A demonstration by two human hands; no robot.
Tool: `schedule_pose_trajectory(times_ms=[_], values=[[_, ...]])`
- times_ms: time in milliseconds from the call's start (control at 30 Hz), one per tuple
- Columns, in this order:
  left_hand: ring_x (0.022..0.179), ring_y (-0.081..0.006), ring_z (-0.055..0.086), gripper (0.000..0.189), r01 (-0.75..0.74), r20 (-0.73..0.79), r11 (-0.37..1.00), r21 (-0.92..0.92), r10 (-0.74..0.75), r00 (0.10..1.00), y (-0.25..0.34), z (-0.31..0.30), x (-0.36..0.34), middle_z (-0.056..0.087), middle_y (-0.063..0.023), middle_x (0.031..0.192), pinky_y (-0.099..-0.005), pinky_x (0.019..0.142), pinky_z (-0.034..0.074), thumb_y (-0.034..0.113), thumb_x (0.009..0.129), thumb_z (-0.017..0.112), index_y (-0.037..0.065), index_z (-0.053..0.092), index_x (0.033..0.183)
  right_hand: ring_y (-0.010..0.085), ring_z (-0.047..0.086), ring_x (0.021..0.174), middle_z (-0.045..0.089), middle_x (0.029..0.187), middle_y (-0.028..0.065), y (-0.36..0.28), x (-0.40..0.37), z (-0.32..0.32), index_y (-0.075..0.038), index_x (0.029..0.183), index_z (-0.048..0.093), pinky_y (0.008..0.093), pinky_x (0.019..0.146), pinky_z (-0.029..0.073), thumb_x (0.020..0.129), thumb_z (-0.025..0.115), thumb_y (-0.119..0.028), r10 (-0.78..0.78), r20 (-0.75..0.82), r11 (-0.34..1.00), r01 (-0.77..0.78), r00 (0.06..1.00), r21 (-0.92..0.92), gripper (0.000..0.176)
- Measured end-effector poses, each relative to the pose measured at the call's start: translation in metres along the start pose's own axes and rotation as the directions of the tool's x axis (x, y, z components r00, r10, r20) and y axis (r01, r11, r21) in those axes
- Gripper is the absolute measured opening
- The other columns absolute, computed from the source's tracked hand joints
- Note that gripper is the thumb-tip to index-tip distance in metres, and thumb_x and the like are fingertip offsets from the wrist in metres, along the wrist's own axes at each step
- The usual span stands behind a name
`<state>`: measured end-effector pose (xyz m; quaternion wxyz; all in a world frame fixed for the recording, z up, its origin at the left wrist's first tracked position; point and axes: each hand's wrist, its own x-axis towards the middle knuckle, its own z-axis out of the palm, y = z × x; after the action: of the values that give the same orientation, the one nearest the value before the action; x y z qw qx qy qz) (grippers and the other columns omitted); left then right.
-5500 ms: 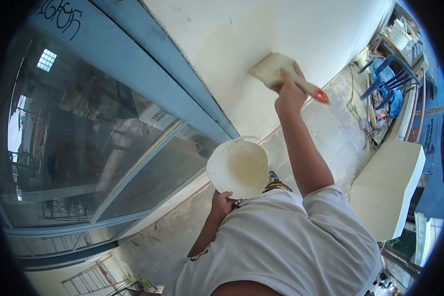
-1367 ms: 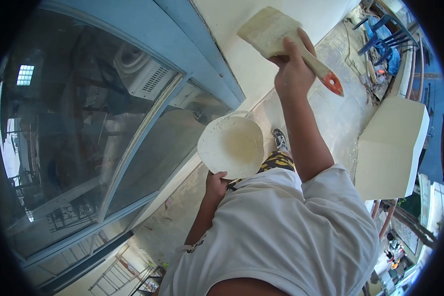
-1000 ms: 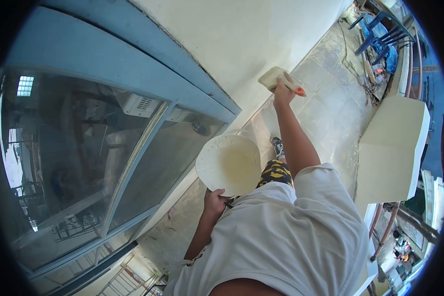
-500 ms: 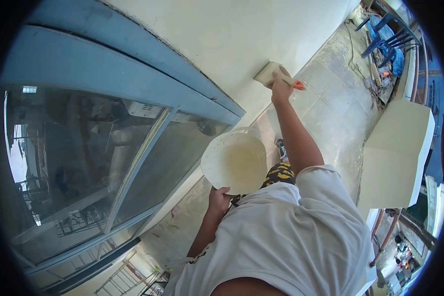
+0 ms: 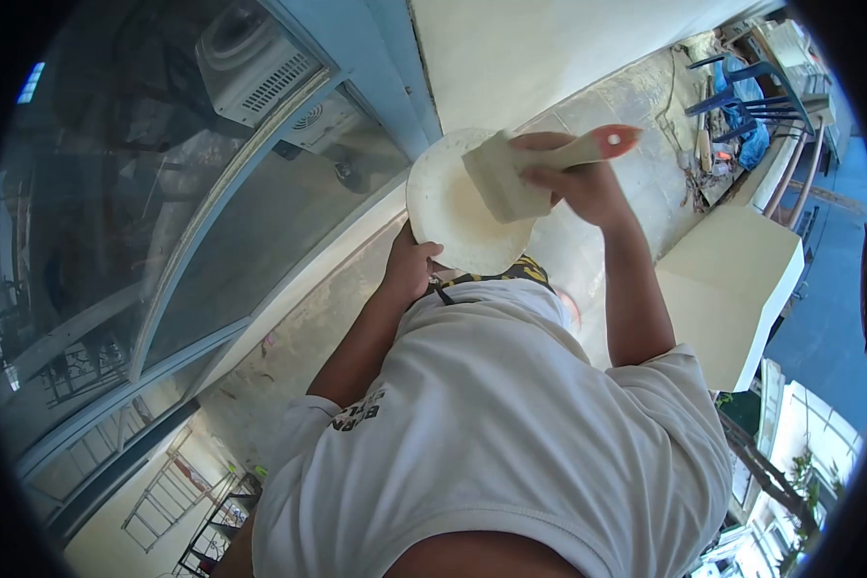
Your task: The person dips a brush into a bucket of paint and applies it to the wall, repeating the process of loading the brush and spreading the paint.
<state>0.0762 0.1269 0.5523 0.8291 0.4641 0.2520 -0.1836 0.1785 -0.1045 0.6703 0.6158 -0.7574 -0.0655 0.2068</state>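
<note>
A wide paintbrush (image 5: 499,181) with pale, cream-coated bristles and a red-tipped handle is gripped in my right hand (image 5: 588,183). Its bristles overlap the mouth of a round white bucket (image 5: 426,202), which has cream-coloured paint inside. My left hand (image 5: 409,263) supports the bucket on its near left side, thumb at the rim and the other fingers hidden behind it. The bucket is in front of my waist, close to the lower end of a cream wall (image 5: 511,58).
To the left stands a blue-framed glass window (image 5: 250,241) with appliances behind it. At the upper right, a blue plastic chair (image 5: 751,91) lies among debris. A cream parapet (image 5: 732,279) runs along the right of the tiled floor (image 5: 617,106). A metal rack (image 5: 169,491) is at the lower left.
My right hand has brought the paintbrush away from the wall, back over the bucket. My left hand still holds the bucket, and the view has shifted.
</note>
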Motion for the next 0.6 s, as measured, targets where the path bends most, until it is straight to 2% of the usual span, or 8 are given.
schedule_pose_trajectory(times_ms=[33,67,100,167,300,367,500,600], values=[[0.106,-0.0331,0.054,0.061,0.000,0.024,0.998,0.057,-0.001,1.000,0.004,0.011,-0.001,0.048,-0.0165,0.119,-0.0496,0.083,0.051,-0.010,0.071,0.044,0.003,0.033,0.129,0.0101,0.060,0.070,0.064,0.084,0.0043,0.005,0.000,0.007,-0.008,0.107,0.064,0.0251,0.060,0.048,0.075,0.063,-0.008,0.047,0.027,0.995,-0.045,0.999,-0.086,0.032],[0.106,-0.0303,0.054,0.061,-0.002,0.017,0.998,0.057,0.001,1.000,0.006,0.020,0.000,0.049,-0.0151,0.119,-0.0456,0.084,0.052,-0.011,0.070,0.044,0.003,0.033,0.129,0.0120,0.060,0.072,0.064,0.084,0.0052,0.014,0.002,0.011,-0.008,0.106,0.064,0.0264,0.063,0.049,0.074,0.063,-0.008,-0.014,0.022,0.986,0.017,1.000,-0.165,0.032],[0.106,-0.0303,0.054,0.061,-0.006,0.021,0.999,0.049,0.005,1.000,0.003,0.025,0.002,0.049,-0.0151,0.119,-0.0456,0.084,0.052,-0.011,0.070,0.044,0.003,0.033,0.129,0.0139,0.060,0.074,0.064,0.084,0.0062,0.022,0.005,0.013,-0.008,0.106,0.064,0.0276,0.065,0.049,0.074,0.063,-0.008,-0.075,0.022,0.967,0.078,0.997,-0.241,0.032],[0.105,-0.0285,0.055,0.060,-0.104,0.083,0.995,0.000,0.104,0.991,-0.002,0.035,0.005,0.050,-0.0143,0.118,-0.0436,0.083,0.052,-0.013,0.071,0.044,0.003,0.034,0.128,0.0158,0.061,0.076,0.064,0.085,0.0076,0.030,0.009,0.010,-0.009,0.106,0.064,0.0286,0.068,0.048,0.074,0.062,-0.008,-0.062,0.003,0.958,0.060,0.998,-0.280,0.032],[0.104,-0.0274,0.056,0.059,-0.117,0.068,0.991,0.064,0.113,0.991,-0.008,0.053,0.006,0.051,-0.0136,0.118,-0.0423,0.082,0.052,-0.013,0.072,0.044,0.003,0.035,0.129,0.0188,0.061,0.076,0.064,0.086,0.0100,0.033,0.014,-0.003,-0.011,0.104,0.065,0.0296,0.070,0.048,0.073,0.062,-0.008,-0.073,-0.024,0.933,0.060,0.997,-0.355,0.032],[0.103,-0.0265,0.057,0.059,-0.195,0.107,0.980,0.032,0.190,0.976,-0.011,0.062,0.007,0.051,-0.0132,0.118,-0.0414,0.081,0.053,-0.012,0.073,0.045,0.003,0.035,0.129,0.0194,0.061,0.075,0.064,0.085,0.0100,0.030,0.015,-0.009,-0.012,0.104,0.066,0.0297,0.070,0.048,0.073,0.062,-0.009,-0.077,-0.022,0.922,0.063,0.997,-0.381,0.032],[0.103,-0.0260,0.057,0.059,-0.216,0.080,0.976,0.014,0.214,0.974,-0.019,0.077,0.012,0.051,-0.0129,0.118,-0.0409,0.081,0.053,-0.012,0.073,0.045,0.003,0.035,0.129,0.0211,0.060,0.072,0.063,0.081,0.0103,0.038,0.021,-0.023,-0.013,0.104,0.066,0.0303,0.068,0.047,0.072,0.063,-0.011,-0.140,-0.004,0.879,0.123,0.990,-0.461,0.033],[0.103,-0.0256,0.057,0.059,-0.217,0.038,0.976,0.019,0.216,0.976,-0.023,0.090,0.013,0.051,-0.0125,0.118,-0.0406,0.080,0.053,-0.012,0.073,0.045,0.004,0.035,0.130,0.0219,0.060,0.071,0.062,0.079,0.0106,0.037,0.023,-0.032,-0.014,0.105,0.066,0.0308,0.068,0.047,0.072,0.063,-0.011,-0.135,0.017,0.883,0.129,0.991,-0.451,0.033]])
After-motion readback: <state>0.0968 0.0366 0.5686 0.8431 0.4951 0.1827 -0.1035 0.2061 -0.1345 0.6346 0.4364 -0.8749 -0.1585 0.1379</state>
